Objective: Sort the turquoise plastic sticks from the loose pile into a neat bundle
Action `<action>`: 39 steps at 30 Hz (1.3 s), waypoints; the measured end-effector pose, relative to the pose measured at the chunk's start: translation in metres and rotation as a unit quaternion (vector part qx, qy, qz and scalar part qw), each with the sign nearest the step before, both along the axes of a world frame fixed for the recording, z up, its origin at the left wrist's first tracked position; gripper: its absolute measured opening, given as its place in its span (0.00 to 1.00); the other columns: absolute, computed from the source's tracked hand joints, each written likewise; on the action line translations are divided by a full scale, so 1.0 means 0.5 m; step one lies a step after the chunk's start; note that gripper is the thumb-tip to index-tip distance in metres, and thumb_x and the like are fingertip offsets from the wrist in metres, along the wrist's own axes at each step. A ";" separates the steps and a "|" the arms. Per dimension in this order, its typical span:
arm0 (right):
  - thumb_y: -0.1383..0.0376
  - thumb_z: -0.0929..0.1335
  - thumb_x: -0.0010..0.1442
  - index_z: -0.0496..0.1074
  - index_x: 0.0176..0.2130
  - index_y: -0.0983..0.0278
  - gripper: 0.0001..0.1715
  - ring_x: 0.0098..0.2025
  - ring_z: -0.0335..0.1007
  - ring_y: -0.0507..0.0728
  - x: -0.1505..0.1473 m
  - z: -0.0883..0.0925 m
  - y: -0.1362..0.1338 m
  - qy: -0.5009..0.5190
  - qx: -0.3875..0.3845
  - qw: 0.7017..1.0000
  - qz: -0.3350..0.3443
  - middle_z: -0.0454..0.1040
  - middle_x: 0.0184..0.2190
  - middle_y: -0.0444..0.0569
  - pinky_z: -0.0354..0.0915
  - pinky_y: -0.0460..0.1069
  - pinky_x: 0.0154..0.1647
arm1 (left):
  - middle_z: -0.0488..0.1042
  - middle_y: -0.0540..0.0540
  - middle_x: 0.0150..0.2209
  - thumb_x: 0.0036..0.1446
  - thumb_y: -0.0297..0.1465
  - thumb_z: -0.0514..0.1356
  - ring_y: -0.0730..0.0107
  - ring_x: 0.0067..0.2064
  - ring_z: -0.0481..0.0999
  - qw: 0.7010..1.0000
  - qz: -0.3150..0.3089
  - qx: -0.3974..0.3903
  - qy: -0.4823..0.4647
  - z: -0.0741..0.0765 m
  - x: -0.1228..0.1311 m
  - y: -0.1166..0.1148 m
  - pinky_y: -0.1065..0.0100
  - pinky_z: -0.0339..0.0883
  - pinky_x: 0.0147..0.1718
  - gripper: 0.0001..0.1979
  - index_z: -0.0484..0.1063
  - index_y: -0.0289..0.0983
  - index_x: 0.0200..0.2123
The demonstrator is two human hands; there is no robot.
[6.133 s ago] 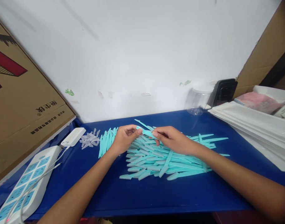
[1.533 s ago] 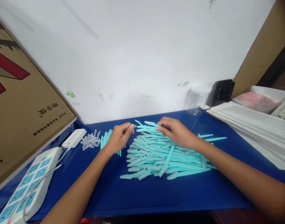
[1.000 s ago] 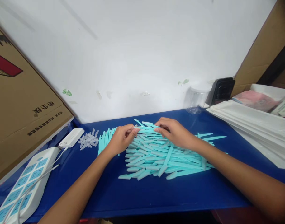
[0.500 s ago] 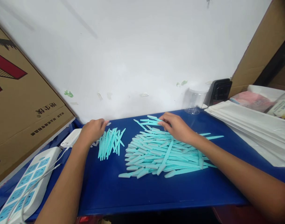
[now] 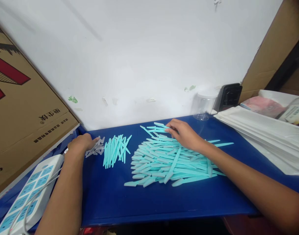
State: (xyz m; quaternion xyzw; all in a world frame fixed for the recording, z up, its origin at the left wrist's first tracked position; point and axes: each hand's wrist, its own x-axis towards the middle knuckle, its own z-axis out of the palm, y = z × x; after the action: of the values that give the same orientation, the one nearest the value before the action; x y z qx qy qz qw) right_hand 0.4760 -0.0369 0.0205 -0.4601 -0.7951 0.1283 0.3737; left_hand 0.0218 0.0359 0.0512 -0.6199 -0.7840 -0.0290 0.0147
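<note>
On the right lies a large heap of teal eyebrow razors [image 5: 159, 160] with greyish covered blade ends. At the heap's far edge my right hand [image 5: 182, 132] is closed, thumb and fingers pinching a teal eyebrow razor [image 5: 159, 128] among a few loose ones. Further left is a smaller pile of slim teal razors [image 5: 115, 150], their ends bare. Beside that pile sits a cluster of translucent grey caps [image 5: 96, 148]. My left hand [image 5: 82, 143] is at the left edge of these caps, its thumb over them; its other fingers are mostly hidden.
A white power strip [image 5: 34, 192] with cables lies along the left edge, by a large cardboard box [image 5: 29, 98]. At the back right stand a clear plastic jar [image 5: 204, 106] and a black holder [image 5: 229, 96]. White sheets or bags [image 5: 262, 137] are stacked on the right.
My left hand has moved left and toward me, from behind the small razor pile to the grey caps, uncovering them. My right hand stays almost where it was.
</note>
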 end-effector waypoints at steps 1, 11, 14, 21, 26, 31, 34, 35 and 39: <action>0.63 0.65 0.70 0.72 0.35 0.64 0.12 0.33 0.67 0.55 -0.001 0.000 -0.001 0.005 -0.004 1.000 0.003 0.70 0.32 0.48 0.60 0.50 0.36 | 0.78 0.25 0.34 0.54 0.56 0.58 0.31 0.40 0.78 0.999 0.024 0.002 0.024 0.004 0.014 -0.005 0.45 0.69 0.37 0.28 0.77 0.34 0.29; 0.63 0.65 0.70 0.73 0.35 0.63 0.12 0.32 0.66 0.54 -0.024 0.000 -0.021 0.022 -0.029 0.998 0.044 0.71 0.33 0.47 0.60 0.49 0.34 | 0.77 0.44 0.38 0.68 0.44 0.55 0.62 0.40 0.76 0.879 -0.380 0.238 -0.162 -0.022 0.289 -0.086 0.63 0.67 0.43 0.18 0.76 0.38 0.48; 0.63 0.65 0.71 0.74 0.37 0.63 0.11 0.34 0.67 0.54 -0.029 -0.003 -0.024 0.013 -0.027 0.998 0.058 0.72 0.34 0.48 0.61 0.49 0.36 | 0.76 0.43 0.41 0.68 0.39 0.58 0.60 0.46 0.74 0.837 -0.448 0.248 -0.193 -0.039 0.334 -0.116 0.61 0.66 0.48 0.16 0.74 0.38 0.52; 0.62 0.65 0.72 0.74 0.42 0.64 0.10 0.38 0.68 0.56 -0.044 -0.008 -0.042 -0.030 -0.018 0.993 0.111 0.72 0.38 0.50 0.62 0.49 0.38 | 0.78 0.44 0.40 0.68 0.32 0.58 0.63 0.43 0.74 0.788 -0.508 0.226 -0.264 -0.051 0.367 -0.142 0.61 0.66 0.45 0.08 0.76 0.39 0.43; 0.62 0.64 0.72 0.75 0.42 0.64 0.11 0.35 0.67 0.55 -0.048 -0.004 -0.048 -0.039 -0.018 0.992 0.118 0.71 0.37 0.50 0.61 0.49 0.35 | 0.77 0.45 0.36 0.67 0.32 0.59 0.64 0.40 0.73 0.784 -0.505 0.224 -0.283 -0.047 0.366 -0.140 0.62 0.66 0.41 0.07 0.76 0.38 0.37; 0.63 0.64 0.72 0.76 0.41 0.64 0.12 0.36 0.67 0.55 -0.047 0.000 -0.045 -0.034 -0.015 0.992 0.124 0.72 0.37 0.50 0.62 0.50 0.37 | 0.77 0.45 0.35 0.67 0.32 0.59 0.64 0.39 0.73 0.792 -0.501 0.215 -0.274 -0.043 0.365 -0.140 0.62 0.66 0.41 0.07 0.76 0.38 0.36; 0.62 0.64 0.72 0.77 0.40 0.64 0.14 0.37 0.69 0.56 -0.037 0.000 -0.038 -0.029 -0.013 0.993 0.116 0.73 0.38 0.51 0.63 0.50 0.38 | 0.77 0.45 0.35 0.68 0.33 0.58 0.64 0.39 0.74 0.800 -0.486 0.233 -0.265 -0.038 0.354 -0.130 0.63 0.66 0.41 0.09 0.75 0.38 0.36; 0.62 0.64 0.72 0.77 0.41 0.64 0.14 0.38 0.69 0.56 -0.032 0.000 -0.035 -0.026 -0.011 0.994 0.108 0.73 0.38 0.51 0.64 0.51 0.39 | 0.77 0.45 0.35 0.68 0.33 0.57 0.65 0.39 0.74 0.806 -0.474 0.245 -0.257 -0.036 0.345 -0.123 0.63 0.66 0.40 0.09 0.75 0.38 0.36; 0.62 0.64 0.72 0.77 0.42 0.64 0.13 0.38 0.71 0.57 -0.011 0.000 -0.019 -0.014 0.005 0.998 0.060 0.74 0.38 0.52 0.64 0.51 0.38 | 0.76 0.41 0.37 0.70 0.36 0.53 0.59 0.42 0.74 0.868 -0.388 0.285 -0.121 -0.020 0.279 -0.082 0.60 0.66 0.43 0.14 0.76 0.37 0.38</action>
State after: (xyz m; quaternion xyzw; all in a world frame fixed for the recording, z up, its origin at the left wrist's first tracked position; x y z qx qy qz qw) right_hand 0.4705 -0.0467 0.0207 -0.4118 -0.8271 0.1399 0.3560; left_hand 0.1614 -0.0050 0.0412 -0.8345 -0.4340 -0.3293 0.0827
